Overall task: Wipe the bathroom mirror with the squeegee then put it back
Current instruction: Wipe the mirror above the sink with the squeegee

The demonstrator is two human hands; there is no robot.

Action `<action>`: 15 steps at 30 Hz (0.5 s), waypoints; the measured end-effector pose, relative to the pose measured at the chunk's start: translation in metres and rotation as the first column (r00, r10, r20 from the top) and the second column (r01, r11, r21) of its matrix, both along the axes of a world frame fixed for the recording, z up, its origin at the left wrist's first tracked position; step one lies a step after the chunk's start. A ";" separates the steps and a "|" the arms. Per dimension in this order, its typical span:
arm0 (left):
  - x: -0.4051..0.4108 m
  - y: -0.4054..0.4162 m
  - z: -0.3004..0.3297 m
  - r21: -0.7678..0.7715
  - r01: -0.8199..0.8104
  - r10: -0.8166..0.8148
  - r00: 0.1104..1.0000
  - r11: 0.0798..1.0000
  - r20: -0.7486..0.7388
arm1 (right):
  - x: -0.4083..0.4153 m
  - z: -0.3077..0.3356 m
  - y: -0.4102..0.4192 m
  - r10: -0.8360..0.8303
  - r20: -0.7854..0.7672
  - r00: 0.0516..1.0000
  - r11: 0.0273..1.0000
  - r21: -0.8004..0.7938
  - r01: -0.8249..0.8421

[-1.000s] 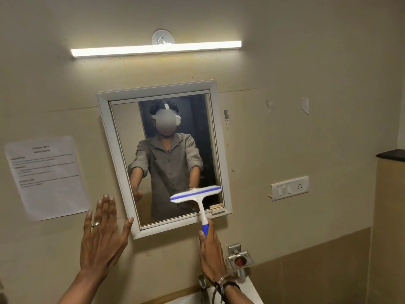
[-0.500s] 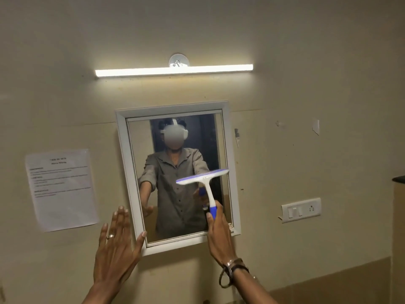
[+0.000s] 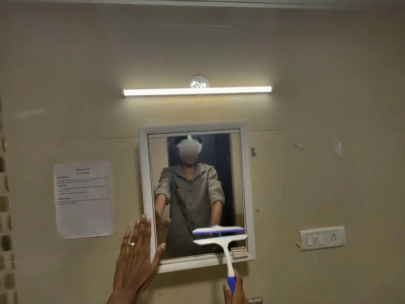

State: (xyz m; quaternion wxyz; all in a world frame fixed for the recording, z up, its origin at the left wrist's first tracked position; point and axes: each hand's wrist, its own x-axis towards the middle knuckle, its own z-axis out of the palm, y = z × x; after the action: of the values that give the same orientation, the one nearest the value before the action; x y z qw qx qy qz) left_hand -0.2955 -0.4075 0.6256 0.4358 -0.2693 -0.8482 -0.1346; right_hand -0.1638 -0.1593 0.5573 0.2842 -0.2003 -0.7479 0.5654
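Beige wall [image 3: 306, 128] carrying a framed mirror [image 3: 249, 194], tube light [image 3: 197, 92], taped paper notice [image 3: 84, 199] and switch plate [image 3: 321, 238].

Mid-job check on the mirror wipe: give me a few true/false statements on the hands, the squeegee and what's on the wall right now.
1. The right hand holds the squeegee by its blue handle. True.
2. The squeegee blade lies at the top of the mirror. False: it is at the lower right of the glass.
3. The left hand is open, fingers spread, at the mirror's lower left corner. True.
4. The light bar above the mirror is off. False: it is lit.
5. A paper sheet hangs right of the mirror. False: it hangs on the left.
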 end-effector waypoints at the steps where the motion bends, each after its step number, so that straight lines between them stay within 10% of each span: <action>1: -0.001 0.000 0.002 0.004 0.001 -0.001 1.000 1.000 -0.002 | 0.006 0.023 -0.008 -0.008 -0.051 0.999 0.999 0.032 0.009; 7: -0.001 0.004 0.033 0.010 0.000 0.000 1.000 1.000 -0.021 | 0.011 0.191 -0.020 -0.010 -0.465 0.885 0.944 0.288 0.162; 15: -0.003 0.016 0.082 0.043 0.024 -0.020 0.995 0.999 -0.094 | -0.005 0.231 0.004 -0.056 -0.398 0.916 0.855 0.454 0.250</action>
State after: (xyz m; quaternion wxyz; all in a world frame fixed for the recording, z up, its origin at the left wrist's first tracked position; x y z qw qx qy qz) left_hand -0.2987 -0.3916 0.7076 0.4794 -0.2748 -0.8207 -0.1455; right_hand -0.1687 -0.1555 0.7887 0.5069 -0.0698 -0.7815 0.3570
